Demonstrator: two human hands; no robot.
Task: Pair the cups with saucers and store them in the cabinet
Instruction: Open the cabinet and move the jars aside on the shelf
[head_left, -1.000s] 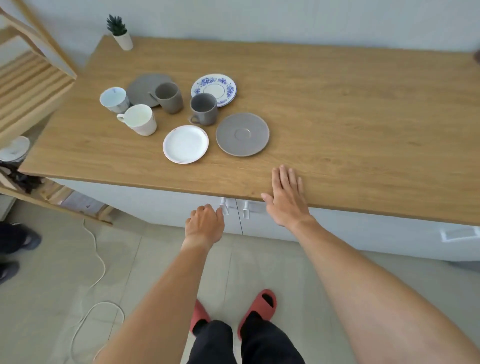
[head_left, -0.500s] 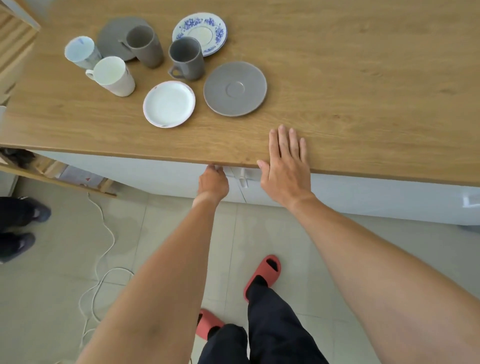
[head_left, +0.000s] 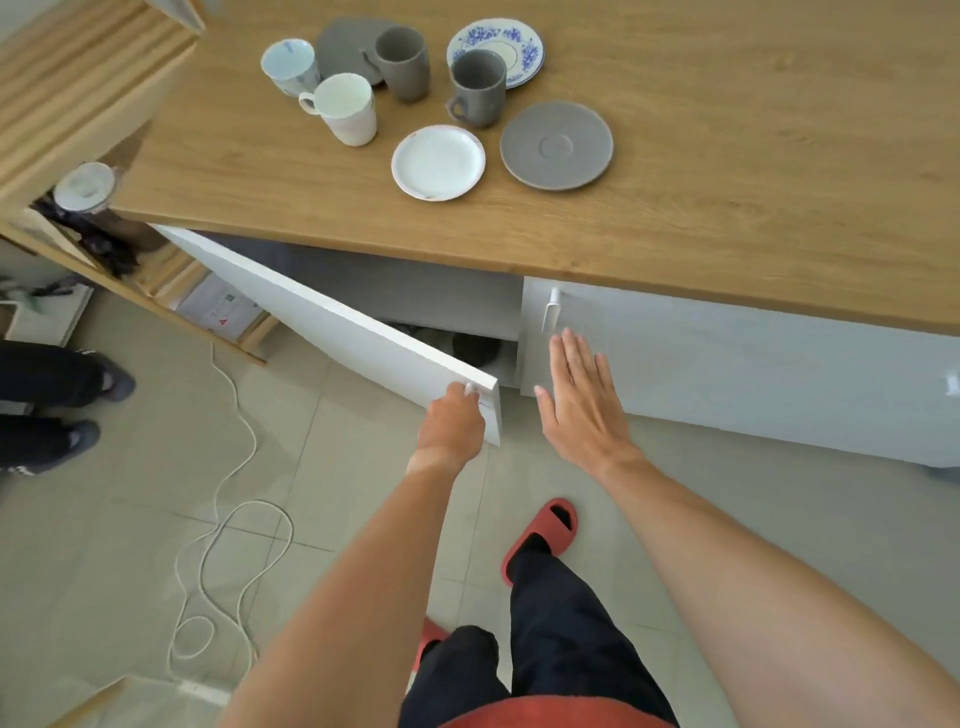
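Cups on the wooden countertop (head_left: 675, 208): four, namely two grey mugs (head_left: 402, 62), one white mug (head_left: 347, 109), one pale patterned cup (head_left: 290, 65). Saucers: four, namely two grey (head_left: 556, 144), one white (head_left: 438, 162), one blue-floral (head_left: 496, 44). Left hand (head_left: 451, 423) grips the open white cabinet door's handle (head_left: 470, 388); right hand (head_left: 579, 402) flat, fingers straight, holding nothing.

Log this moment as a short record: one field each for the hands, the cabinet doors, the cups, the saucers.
left hand: left hand grips the handle at the free edge of the left cabinet door
right hand: right hand flat, fingers straight, in front of the right cabinet door; contact unclear
doors: left swung partly open, right closed
cups: blue-patterned cup, white cup, two gray cups, all upright on the countertop
saucers: white saucer, gray saucer, blue-patterned saucer, second gray saucer; none carries a cup squarely
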